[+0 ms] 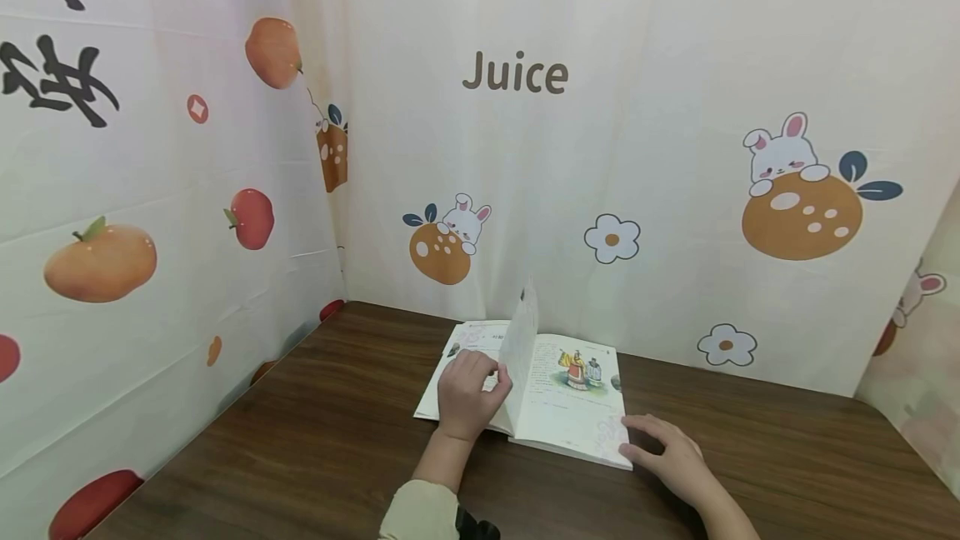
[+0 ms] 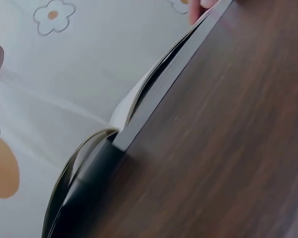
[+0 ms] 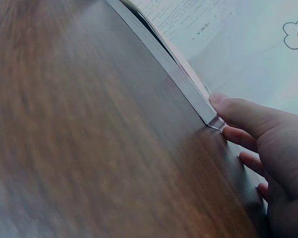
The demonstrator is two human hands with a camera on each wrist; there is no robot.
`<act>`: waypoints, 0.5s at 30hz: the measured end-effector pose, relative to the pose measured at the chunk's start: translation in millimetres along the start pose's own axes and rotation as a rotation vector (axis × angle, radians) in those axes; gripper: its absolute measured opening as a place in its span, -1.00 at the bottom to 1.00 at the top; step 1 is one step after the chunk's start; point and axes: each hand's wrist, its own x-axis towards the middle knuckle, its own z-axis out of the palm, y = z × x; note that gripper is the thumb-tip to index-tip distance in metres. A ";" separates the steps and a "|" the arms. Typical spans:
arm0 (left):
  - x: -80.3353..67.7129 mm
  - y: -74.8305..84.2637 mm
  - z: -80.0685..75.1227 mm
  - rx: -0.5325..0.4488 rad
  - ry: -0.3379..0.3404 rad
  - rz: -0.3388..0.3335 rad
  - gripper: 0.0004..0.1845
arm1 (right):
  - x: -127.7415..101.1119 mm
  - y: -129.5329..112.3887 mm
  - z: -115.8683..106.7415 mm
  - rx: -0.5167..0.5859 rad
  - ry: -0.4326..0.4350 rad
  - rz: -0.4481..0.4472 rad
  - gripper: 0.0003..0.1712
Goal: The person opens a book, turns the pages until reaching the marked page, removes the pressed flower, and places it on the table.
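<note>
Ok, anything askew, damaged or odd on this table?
Nothing stands out. The open white picture book lies flat on the dark wooden table; one page stands upright by the left hand, and the right hand touches its near corner.

Read "Juice" in brown letters on the backdrop curtain (image 1: pixel 675 65), well above and beyond both hands. Showed large black brush characters, partly cropped, on the curtain far left of the left hand (image 1: pixel 467 394). Found the open book's (image 1: pixel 570 407) print too small to read.
</note>
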 end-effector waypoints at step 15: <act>-1.9 -39.4 -23.8 0.016 -0.031 -0.311 -0.92 | 1.4 2.0 1.1 0.001 -0.002 0.003 -0.36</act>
